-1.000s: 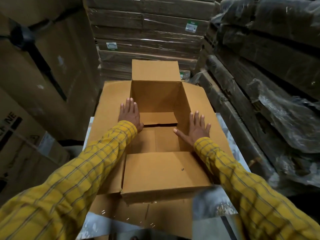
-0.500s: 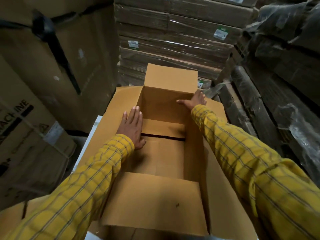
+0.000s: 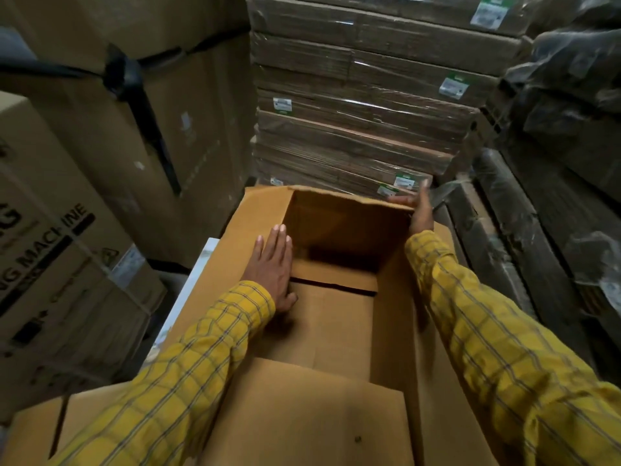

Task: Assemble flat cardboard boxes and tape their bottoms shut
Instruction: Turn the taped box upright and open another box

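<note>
Both my arms are covered by long sleeves of a yellow shirt, mustard in tone, crossed by a check of thin dark lines and fainter pale ones. The left sleeve (image 3: 188, 358) ends in a buttoned-looking cuff at the wrist; the right sleeve (image 3: 497, 348) does too, its cloth creased along the forearm. My left hand (image 3: 274, 267) and right hand (image 3: 418, 210) are bare, without rings.

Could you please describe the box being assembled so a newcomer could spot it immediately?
Below the tall stack of plastic-wrapped flat cardboard bundles lies the open tan cardboard box. Unlike the darker cartons around it, its flaps are spread, and both hands, left hand and right hand, rest on it.
</note>
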`<action>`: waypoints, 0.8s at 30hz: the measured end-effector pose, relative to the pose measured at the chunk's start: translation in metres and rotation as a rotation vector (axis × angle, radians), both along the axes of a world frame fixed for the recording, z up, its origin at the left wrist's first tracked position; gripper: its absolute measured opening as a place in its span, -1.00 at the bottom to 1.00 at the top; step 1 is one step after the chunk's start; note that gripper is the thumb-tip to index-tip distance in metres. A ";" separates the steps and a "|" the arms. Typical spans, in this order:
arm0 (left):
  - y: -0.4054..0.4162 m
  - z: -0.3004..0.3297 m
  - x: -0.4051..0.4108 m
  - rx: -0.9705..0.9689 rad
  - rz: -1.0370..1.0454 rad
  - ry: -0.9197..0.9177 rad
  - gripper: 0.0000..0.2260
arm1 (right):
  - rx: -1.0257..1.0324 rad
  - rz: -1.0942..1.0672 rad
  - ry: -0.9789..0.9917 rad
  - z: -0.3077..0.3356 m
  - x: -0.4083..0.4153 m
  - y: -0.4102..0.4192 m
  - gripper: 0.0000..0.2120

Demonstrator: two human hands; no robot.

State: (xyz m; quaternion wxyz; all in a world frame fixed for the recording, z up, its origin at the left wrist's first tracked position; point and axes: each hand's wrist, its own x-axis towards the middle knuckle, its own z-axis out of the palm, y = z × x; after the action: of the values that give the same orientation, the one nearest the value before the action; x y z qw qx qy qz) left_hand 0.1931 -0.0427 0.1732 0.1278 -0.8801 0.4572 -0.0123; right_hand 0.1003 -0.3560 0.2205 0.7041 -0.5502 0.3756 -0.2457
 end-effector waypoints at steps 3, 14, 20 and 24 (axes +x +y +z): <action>0.001 0.000 -0.002 -0.011 0.004 0.002 0.06 | -0.282 0.121 0.238 -0.006 -0.020 0.006 -0.54; 0.006 0.007 0.001 -0.030 -0.014 0.076 0.01 | -1.062 0.544 1.094 -0.021 -0.073 0.073 -0.18; 0.025 0.013 0.014 -0.116 -0.033 0.193 -0.10 | -1.060 0.544 1.349 -0.022 -0.090 0.118 -0.05; 0.055 0.022 0.035 -0.236 0.180 0.274 -0.02 | -1.024 0.523 1.369 -0.019 -0.097 0.138 -0.03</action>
State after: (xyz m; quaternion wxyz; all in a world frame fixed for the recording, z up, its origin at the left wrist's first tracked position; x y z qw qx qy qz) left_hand 0.2284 0.0120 0.1955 -0.0389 -0.9198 0.3850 0.0657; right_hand 0.0035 -0.2178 0.2012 0.0273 -0.8915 0.4202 0.1674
